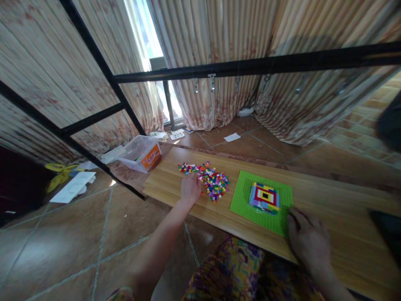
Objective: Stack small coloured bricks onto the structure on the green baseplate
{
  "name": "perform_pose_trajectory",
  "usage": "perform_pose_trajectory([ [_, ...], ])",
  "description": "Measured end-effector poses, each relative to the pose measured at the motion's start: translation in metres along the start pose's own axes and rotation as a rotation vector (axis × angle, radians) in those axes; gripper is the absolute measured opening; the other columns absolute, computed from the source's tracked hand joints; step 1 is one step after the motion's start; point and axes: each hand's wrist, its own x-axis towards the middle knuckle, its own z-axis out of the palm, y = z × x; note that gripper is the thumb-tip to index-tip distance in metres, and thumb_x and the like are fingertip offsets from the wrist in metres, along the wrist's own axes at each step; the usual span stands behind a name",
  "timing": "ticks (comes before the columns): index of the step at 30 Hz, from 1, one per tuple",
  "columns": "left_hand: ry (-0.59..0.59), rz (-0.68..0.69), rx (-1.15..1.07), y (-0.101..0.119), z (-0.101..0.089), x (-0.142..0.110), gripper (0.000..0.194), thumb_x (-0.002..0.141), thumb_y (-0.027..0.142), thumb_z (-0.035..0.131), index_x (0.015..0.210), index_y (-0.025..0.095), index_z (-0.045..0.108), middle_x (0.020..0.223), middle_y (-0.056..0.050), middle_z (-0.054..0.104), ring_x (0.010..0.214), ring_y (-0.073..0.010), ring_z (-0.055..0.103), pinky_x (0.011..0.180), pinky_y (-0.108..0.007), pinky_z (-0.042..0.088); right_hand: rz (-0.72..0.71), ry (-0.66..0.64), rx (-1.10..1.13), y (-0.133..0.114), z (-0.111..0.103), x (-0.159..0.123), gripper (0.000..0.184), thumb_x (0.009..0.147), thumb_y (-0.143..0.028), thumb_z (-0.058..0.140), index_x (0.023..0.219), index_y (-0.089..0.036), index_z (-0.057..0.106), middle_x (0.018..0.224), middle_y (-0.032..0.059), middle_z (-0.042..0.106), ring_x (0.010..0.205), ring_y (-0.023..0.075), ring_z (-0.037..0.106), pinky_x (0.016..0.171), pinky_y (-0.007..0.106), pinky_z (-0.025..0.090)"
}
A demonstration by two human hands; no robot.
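Pale wood-grain board (313, 196) runs across my view from ten o'clock to four o'clock, low over brown floor tiles (62, 242). My left hand (190, 188) reaches out on a long, nearly straight arm and rests palm-down at the nine o'clock edge of the pile of small coloured bricks (209, 180); its fingertips are among the bricks, curled lightly, and I cannot tell whether they pinch one. My right hand (308, 239) lies close to me, palm-down, fingers loosely spread and gripping nothing, their tips touching the five o'clock corner of the green baseplate (244, 196). On that plate stands a square brick build (265, 197) of nested rings, red, yellow and blue with a black centre, well apart from the left hand and near the right.

The board's near edge passes just under both wrists. From three o'clock of the plate the wood is bare up to a dark object (388, 228) at the frame's edge. Between pile and plate there is a narrow bare strip. Off the board at ten o'clock sits a clear plastic box (140, 154); a black metal frame (250, 65) crosses overhead, before the curtains (219, 42).
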Motion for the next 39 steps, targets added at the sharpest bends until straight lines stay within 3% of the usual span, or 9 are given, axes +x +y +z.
perform_pose_trajectory([
  [3,0.014,-0.115,-0.284,0.004,-0.002,-0.01,0.007,0.084,0.017,0.056,0.085,0.02,0.063,0.081,-0.004,0.069,0.079,-0.0187,0.065,0.075,-0.03,0.047,0.075,-0.006,0.101,0.001,-0.005,-0.001,0.044,0.095,-0.041,0.036,0.108,-0.016,0.07,0.11,0.0154,0.068,0.1,0.0301,0.061,0.09,0.046,0.046],
  [8,-0.013,-0.376,-0.948,0.016,-0.007,-0.031,0.012,0.073,0.028,0.069,0.074,0.018,0.063,0.07,0.001,0.064,0.067,-0.0124,0.06,0.068,-0.025,0.047,0.441,0.178,0.281,-0.024,-0.036,0.002,0.043,0.092,-0.049,0.044,0.109,-0.02,0.071,0.11,0.017,0.068,0.101,0.0336,0.063,0.084,0.048,0.049],
  [10,-0.024,-0.474,-1.164,0.023,-0.011,-0.04,0.019,0.066,0.029,0.076,0.074,0.017,0.064,0.069,0.002,0.064,0.064,-0.0106,0.059,0.067,-0.025,0.047,0.412,0.205,0.474,-0.06,-0.051,0.008,0.04,0.089,-0.051,0.051,0.106,-0.021,0.071,0.106,0.0145,0.07,0.098,0.0305,0.064,0.086,0.046,0.05],
  [13,-0.039,-0.554,-1.384,0.036,-0.021,-0.052,0.03,0.058,0.029,0.084,0.081,0.017,0.068,0.076,0.001,0.069,0.068,-0.0103,0.062,0.071,-0.026,0.049,0.306,-0.058,0.868,-0.136,-0.062,0.024,0.037,0.085,-0.052,0.06,0.104,-0.022,0.072,0.104,0.0086,0.072,0.092,0.0232,0.066,0.085,0.04,0.052],
  [16,-0.088,-0.554,-1.522,0.049,-0.03,-0.062,0.036,0.055,0.027,0.087,0.088,0.019,0.073,0.086,-0.001,0.073,0.077,-0.0124,0.065,0.079,-0.028,0.052,0.311,-0.248,1.211,-0.205,-0.056,0.041,0.04,0.082,-0.049,0.064,0.108,-0.02,0.071,0.092,0.0059,0.074,0.082,0.019,0.066,0.077,0.035,0.053],
  [20,-0.078,-0.604,-1.61,0.054,-0.037,-0.072,0.035,0.053,0.029,0.09,0.082,0.018,0.076,0.084,-0.002,0.074,0.08,-0.014,0.066,0.083,-0.03,0.052,0.381,-0.317,1.391,-0.25,-0.04,0.051,0.028,0.078,-0.044,0.068,0.092,-0.021,0.075,0.087,0.0043,0.076,0.079,0.0181,0.067,0.076,0.033,0.053],
  [28,-0.108,-0.811,-1.748,0.028,-0.036,-0.076,0.036,0.053,0.026,0.091,0.083,0.014,0.077,0.079,-0.003,0.073,0.07,-0.0101,0.064,0.076,-0.024,0.052,0.345,-0.416,1.331,-0.256,-0.005,0.052,0.026,0.08,-0.043,0.064,0.084,-0.02,0.077,0.082,0.0043,0.076,0.075,0.0193,0.067,0.072,0.032,0.052],
  [35,-0.111,-0.983,-1.752,0.007,-0.034,-0.073,0.027,0.065,0.024,0.085,0.087,0.013,0.074,0.078,-0.002,0.07,0.065,-0.007,0.061,0.07,-0.021,0.053,-0.167,-0.406,0.593,-0.254,0.028,0.094,0.023,0.085,-0.015,0.053,0.089,-0.02,0.075,0.094,0.0081,0.072,0.089,0.0196,0.064,0.086,0.032,0.048],
  [39,-0.16,-0.983,-1.708,0.002,-0.032,-0.073,0.03,0.064,0.027,0.086,0.087,0.012,0.074,0.075,-0.001,0.067,0.064,-0.0066,0.06,0.067,-0.02,0.052,-0.273,-0.466,0.425,-0.262,0.032,0.103,0.029,0.084,-0.007,0.049,0.094,-0.017,0.075,0.095,0.0113,0.069,0.093,0.0219,0.062,0.089,0.033,0.047],
])
